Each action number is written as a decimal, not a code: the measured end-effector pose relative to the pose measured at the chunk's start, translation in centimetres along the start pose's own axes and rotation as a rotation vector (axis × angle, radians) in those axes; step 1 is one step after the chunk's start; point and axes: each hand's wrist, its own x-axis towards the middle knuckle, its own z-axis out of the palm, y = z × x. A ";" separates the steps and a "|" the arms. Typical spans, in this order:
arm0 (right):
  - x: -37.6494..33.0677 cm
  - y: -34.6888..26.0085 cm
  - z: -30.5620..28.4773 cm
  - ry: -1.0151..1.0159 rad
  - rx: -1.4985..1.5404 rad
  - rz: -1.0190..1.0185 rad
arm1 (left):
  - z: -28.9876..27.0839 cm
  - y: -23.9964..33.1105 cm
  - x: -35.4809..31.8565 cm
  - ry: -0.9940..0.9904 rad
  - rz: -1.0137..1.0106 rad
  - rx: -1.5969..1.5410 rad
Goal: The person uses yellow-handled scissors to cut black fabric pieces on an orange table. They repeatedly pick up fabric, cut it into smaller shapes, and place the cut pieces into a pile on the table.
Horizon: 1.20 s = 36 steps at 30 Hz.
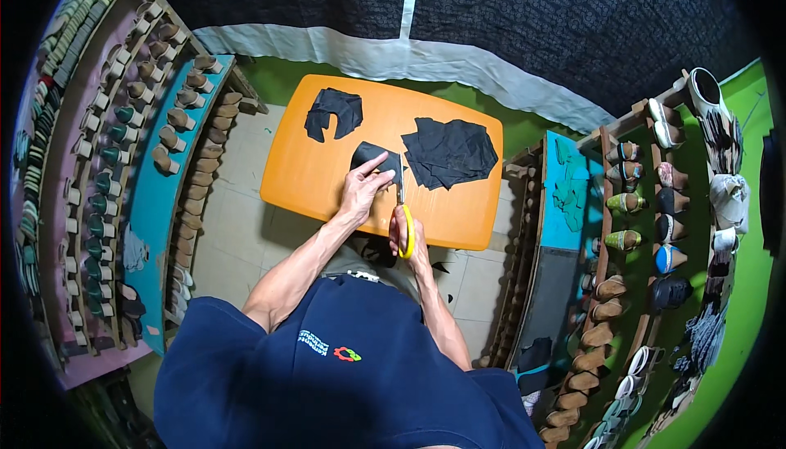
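Over the middle of an orange table (307, 179), my left hand (363, 189) grips a small piece of black material (368, 154) between thumb and fingers. My right hand (407, 234) is closed round the yellow handles of a pair of scissors (408, 240). The blades point away from me and meet the right edge of the black piece; whether they are parted I cannot tell. To the right of the blades lies a loose pile of black pieces (450, 151). A smaller group of black cut pieces (334, 113) rests at the table's far left.
Racks at the left hold several shoe lasts (167, 138) beside a blue board (147, 228). More racks at the right carry lasts and shoes (625, 240), with green scraps (567, 179) on a blue surface. A dark patterned curtain (524, 23) hangs behind the table. Dark scraps lie on the tiled floor (471, 273).
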 end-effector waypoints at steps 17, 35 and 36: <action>2.2 -0.2 0.2 0.336 0.007 -0.258 | -2.8 -1.2 -2.1 -0.131 -0.046 0.154; 10.0 -5.5 6.3 -0.221 -0.181 -0.172 | -16.9 2.0 0.4 -0.281 -0.225 0.356; 10.9 -5.4 6.7 -0.187 -0.169 -0.168 | -17.0 2.9 1.1 -0.249 -0.282 0.229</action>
